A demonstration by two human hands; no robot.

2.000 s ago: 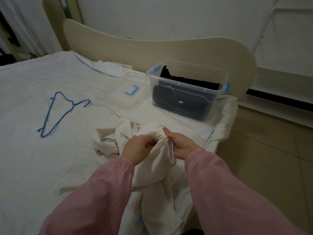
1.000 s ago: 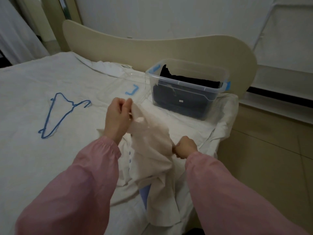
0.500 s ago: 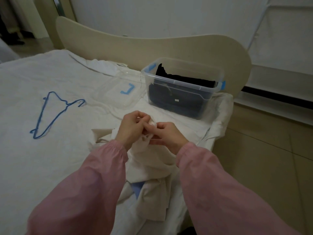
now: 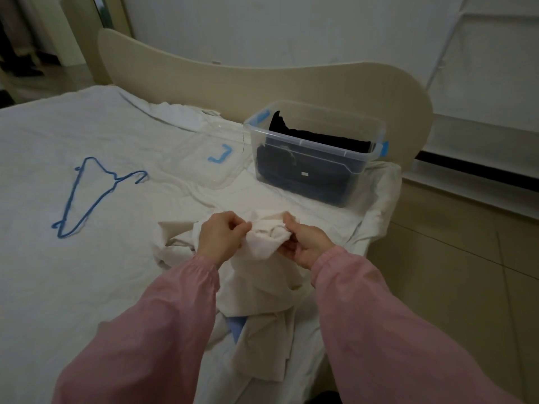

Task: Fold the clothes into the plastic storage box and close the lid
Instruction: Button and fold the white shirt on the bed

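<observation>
Both arms are reaching forward over bed (image 4: pixel 87 272) | left hand (image 4: pixel 221 237), knuckles up, is pinching cloth (image 4: pixel 262 287) edge | right hand (image 4: pixel 306 243), fingers curled, is gripping same edge | cloth is lying bunched on bed, near open box (image 4: pixel 320 145)

I wear long pink sleeves on both arms: my left sleeve (image 4: pixel 140 330) at 7 o'clock, my right sleeve (image 4: pixel 393 330) at 5 o'clock. The fabric is plain, matte and loose, with soft creases. Each ends in gathered elastic, the left cuff (image 4: pixel 202 268) and the right cuff (image 4: pixel 335 258) puckered in fine folds. Beyond them my left hand (image 4: pixel 221 237) and right hand (image 4: pixel 306 243) are bare.
</observation>
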